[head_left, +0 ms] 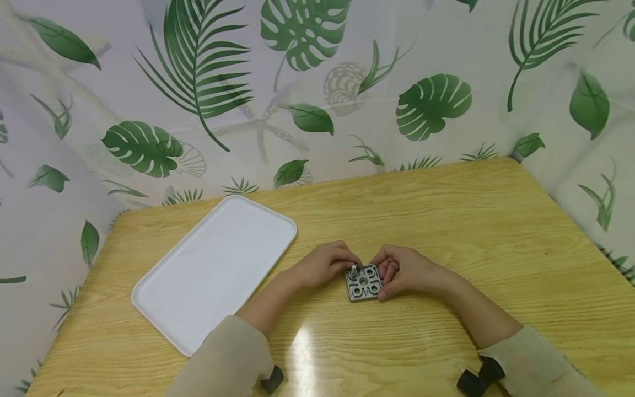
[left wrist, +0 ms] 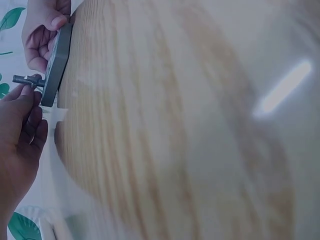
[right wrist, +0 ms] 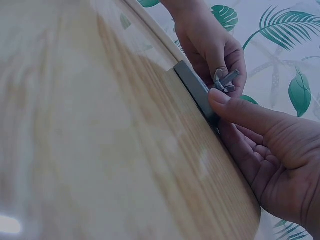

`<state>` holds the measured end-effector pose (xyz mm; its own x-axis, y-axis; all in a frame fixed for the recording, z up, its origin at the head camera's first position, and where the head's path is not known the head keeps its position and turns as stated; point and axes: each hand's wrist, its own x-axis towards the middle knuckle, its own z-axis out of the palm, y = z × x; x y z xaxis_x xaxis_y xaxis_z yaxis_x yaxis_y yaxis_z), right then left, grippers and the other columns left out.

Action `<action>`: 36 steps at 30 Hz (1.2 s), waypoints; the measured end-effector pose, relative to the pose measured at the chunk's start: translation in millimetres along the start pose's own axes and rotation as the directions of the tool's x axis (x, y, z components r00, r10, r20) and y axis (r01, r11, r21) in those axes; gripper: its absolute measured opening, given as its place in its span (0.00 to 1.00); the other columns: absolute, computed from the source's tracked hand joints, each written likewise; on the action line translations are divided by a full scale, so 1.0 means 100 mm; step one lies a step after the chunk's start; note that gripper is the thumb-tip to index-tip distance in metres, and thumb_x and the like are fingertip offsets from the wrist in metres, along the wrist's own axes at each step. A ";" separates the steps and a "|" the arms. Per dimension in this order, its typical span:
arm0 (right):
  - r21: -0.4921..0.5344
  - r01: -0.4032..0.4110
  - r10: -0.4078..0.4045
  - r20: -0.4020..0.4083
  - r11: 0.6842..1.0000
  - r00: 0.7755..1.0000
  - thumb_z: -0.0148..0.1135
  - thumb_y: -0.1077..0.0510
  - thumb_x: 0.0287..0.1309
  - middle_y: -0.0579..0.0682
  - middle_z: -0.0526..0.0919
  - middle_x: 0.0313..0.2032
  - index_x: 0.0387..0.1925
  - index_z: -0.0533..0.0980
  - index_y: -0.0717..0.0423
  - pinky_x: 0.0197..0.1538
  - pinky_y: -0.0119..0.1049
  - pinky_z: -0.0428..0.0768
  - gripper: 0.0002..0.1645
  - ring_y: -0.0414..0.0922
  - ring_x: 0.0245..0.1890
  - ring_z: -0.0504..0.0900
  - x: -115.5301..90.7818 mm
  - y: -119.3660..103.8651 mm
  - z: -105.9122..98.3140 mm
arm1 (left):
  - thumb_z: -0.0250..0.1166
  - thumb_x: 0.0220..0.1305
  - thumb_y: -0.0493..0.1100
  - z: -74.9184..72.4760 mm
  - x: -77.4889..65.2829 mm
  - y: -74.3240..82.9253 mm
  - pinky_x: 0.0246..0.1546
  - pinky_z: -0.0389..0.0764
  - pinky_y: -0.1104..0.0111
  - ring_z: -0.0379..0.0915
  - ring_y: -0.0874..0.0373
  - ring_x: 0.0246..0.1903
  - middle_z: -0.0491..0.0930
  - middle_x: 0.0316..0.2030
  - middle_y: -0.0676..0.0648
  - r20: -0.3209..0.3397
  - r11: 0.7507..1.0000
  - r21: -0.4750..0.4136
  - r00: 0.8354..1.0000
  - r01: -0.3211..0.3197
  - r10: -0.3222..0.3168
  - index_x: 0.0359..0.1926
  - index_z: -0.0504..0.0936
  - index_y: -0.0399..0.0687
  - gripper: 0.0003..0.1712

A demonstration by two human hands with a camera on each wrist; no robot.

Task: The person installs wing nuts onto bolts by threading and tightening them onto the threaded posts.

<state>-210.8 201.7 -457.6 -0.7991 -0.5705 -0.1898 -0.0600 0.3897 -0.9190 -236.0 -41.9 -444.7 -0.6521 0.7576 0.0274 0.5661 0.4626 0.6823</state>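
Observation:
A square grey metal plate (head_left: 364,289) with several round holes and curved slots lies on the table between both hands. From its far left corner a threaded bolt (left wrist: 20,79) stands upright, carrying a wing nut (right wrist: 218,82). My left hand (head_left: 323,264) has thumb and fingers around the wing nut, pinching it close above the plate. On the other side, my right hand (head_left: 409,269) grips the plate's right edge, thumb on the near corner and the other fingers curled along the side. The bolt's lower end is hidden by the plate.
A white rectangular tray (head_left: 218,270) lies on the wooden table (head_left: 471,220) to the left, near my left forearm. Behind the table hangs a white cloth (head_left: 367,121) printed with green leaves. Dark wrist mounts (head_left: 473,381) sit at the sleeves.

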 end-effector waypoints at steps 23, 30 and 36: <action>0.002 0.007 -0.007 -0.014 1.000 1.000 0.80 0.61 0.35 0.55 0.77 0.33 0.48 0.68 0.70 0.34 0.29 0.80 0.39 0.41 0.29 0.79 0.00 0.02 0.02 | 0.57 0.68 0.39 0.03 -0.02 -0.04 0.43 0.73 0.73 0.73 0.61 0.40 0.79 0.39 0.50 -0.049 0.999 -0.007 0.998 0.040 -0.040 0.47 0.84 0.46 0.12; 0.005 -0.004 0.005 -0.020 1.000 1.000 0.80 0.61 0.34 0.55 0.76 0.33 0.49 0.68 0.70 0.34 0.29 0.79 0.40 0.41 0.29 0.78 0.00 0.01 0.04 | 0.56 0.69 0.41 0.07 -0.18 0.06 0.51 0.74 0.67 0.76 0.57 0.47 0.81 0.44 0.48 -0.172 0.984 -0.019 0.969 0.177 -0.178 0.49 0.82 0.44 0.13; -0.001 -0.006 0.006 -0.025 1.000 1.000 0.80 0.61 0.34 0.55 0.76 0.33 0.49 0.68 0.70 0.33 0.29 0.80 0.40 0.42 0.29 0.78 0.00 0.02 0.05 | 0.60 0.60 0.35 0.16 -0.31 0.15 0.39 0.78 0.72 0.77 0.59 0.36 0.82 0.37 0.46 -0.236 0.964 -0.155 0.940 0.215 -0.247 0.48 0.81 0.38 0.15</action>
<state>-208.0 199.2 -461.3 -0.8141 -0.5498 -0.1868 -0.0557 0.3942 -0.9173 -198.9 -51.1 -446.5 -0.8717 0.4892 0.0292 0.3275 0.5371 0.7773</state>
